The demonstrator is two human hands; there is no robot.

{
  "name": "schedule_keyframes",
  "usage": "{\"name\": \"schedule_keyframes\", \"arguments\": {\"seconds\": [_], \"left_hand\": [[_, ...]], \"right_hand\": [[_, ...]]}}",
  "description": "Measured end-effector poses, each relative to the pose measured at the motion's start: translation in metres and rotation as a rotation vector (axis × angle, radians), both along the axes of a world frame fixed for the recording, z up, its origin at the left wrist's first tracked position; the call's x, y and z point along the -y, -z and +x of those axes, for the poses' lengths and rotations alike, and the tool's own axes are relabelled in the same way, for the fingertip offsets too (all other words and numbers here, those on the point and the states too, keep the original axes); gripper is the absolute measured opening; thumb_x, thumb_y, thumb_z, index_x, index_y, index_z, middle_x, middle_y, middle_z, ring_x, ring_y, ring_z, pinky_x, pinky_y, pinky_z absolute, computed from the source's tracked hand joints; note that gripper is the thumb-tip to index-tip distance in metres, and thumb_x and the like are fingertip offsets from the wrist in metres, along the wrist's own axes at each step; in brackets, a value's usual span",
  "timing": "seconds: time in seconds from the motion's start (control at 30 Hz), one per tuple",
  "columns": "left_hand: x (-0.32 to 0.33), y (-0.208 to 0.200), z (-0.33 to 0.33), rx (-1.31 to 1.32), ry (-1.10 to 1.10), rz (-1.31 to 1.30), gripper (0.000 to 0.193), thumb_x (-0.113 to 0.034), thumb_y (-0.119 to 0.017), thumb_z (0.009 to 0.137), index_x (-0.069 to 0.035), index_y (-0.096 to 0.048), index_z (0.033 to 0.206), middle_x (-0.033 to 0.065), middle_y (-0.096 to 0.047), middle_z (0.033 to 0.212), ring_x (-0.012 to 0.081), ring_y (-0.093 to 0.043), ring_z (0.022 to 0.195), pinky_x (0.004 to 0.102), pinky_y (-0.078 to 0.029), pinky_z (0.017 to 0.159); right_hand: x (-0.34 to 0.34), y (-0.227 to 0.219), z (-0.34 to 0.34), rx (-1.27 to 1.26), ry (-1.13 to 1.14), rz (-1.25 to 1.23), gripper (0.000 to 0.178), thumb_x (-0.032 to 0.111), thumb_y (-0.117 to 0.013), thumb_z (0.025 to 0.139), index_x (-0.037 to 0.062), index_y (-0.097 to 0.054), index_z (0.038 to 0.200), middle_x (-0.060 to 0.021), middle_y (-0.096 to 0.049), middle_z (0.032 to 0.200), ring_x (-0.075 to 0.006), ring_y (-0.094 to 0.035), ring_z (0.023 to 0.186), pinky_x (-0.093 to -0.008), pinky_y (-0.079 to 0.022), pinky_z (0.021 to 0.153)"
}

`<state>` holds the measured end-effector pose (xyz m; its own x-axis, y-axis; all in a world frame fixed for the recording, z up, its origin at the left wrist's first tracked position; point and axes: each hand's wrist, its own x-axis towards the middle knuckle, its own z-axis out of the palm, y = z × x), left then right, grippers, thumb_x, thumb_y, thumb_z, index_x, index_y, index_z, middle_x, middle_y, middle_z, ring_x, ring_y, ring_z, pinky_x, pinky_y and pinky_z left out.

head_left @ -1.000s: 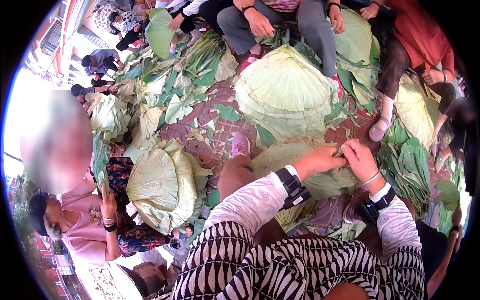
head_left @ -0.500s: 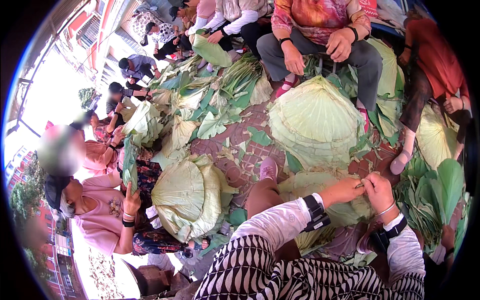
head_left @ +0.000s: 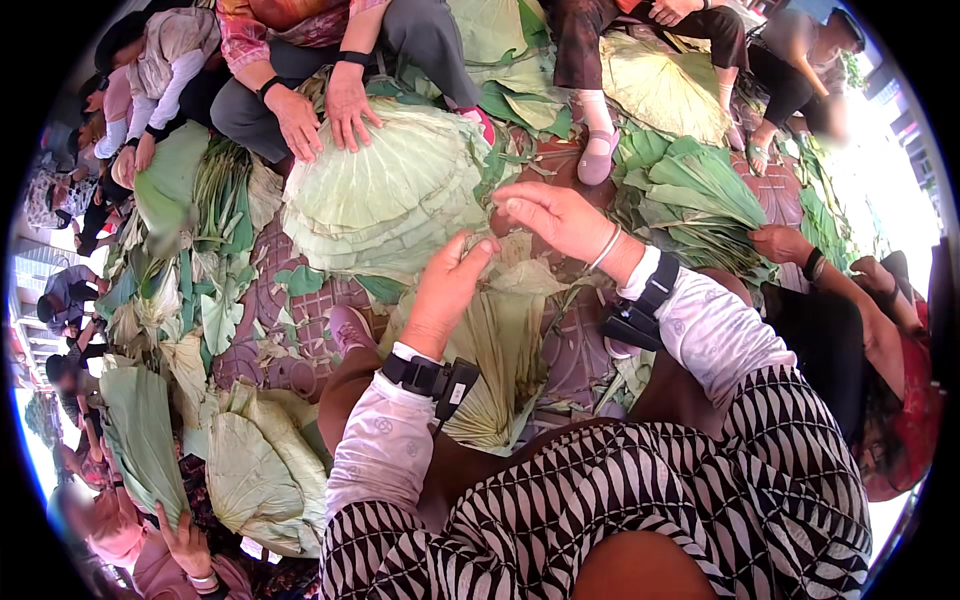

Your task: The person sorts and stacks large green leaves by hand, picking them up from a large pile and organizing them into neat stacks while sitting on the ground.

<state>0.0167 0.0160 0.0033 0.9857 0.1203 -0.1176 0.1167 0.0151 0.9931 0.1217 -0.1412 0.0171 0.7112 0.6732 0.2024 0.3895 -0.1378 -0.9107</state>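
My left hand (head_left: 448, 293) and my right hand (head_left: 565, 225) are raised in front of me, a short gap between them. Nothing shows in either one. The right hand's fingers stretch leftward; the left hand's thumb and forefinger stand apart, its other fingers mostly hidden. Below them, a pile of large pleated lotus leaves (head_left: 492, 360) fans out between my knees. Just beyond lies a tall stack of pale green lotus leaves (head_left: 385, 195), with a co-worker's two hands (head_left: 325, 118) resting on it.
Another leaf stack (head_left: 255, 485) sits at the left, near a person holding up a folded leaf (head_left: 145, 435). At the right, another person's hand (head_left: 780, 243) touches a bundle of green leaves (head_left: 700, 190). Leaf scraps litter the red brick paving (head_left: 285, 335).
My view has swung right. My hands, together at a small thing before, have come apart. The co-worker opposite has lowered both hands onto the leaf stack.
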Motion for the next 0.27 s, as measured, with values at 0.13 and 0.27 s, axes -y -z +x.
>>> {"name": "schedule_keyframes", "arguments": {"seconds": [0.13, 0.27], "left_hand": [[0.004, 0.006, -0.001, -0.085, 0.058, -0.074, 0.023, -0.022, -0.050, 0.086, -0.002, -0.057, 0.096, 0.0010, -0.058, 0.087, 0.0087, -0.049, 0.082, 0.0230, -0.039, 0.077], [0.009, 0.007, -0.005, -0.040, 0.058, -0.083, 0.026, -0.024, -0.051, 0.086, -0.002, -0.057, 0.099, 0.0006, -0.059, 0.089, 0.0081, -0.050, 0.085, 0.0231, -0.039, 0.078]], "right_hand": [[-0.002, -0.001, -0.022, 0.123, -0.079, -0.031, 0.017, 0.014, -0.056, 0.079, 0.0031, -0.056, 0.092, -0.0085, -0.056, 0.080, -0.0194, -0.056, 0.076, -0.0288, -0.045, 0.068], [-0.004, -0.008, -0.028, 0.334, -0.049, -0.138, 0.006, 0.008, -0.054, 0.080, 0.0036, -0.055, 0.083, -0.0067, -0.056, 0.078, -0.0177, -0.057, 0.073, -0.0293, -0.046, 0.065]]}}
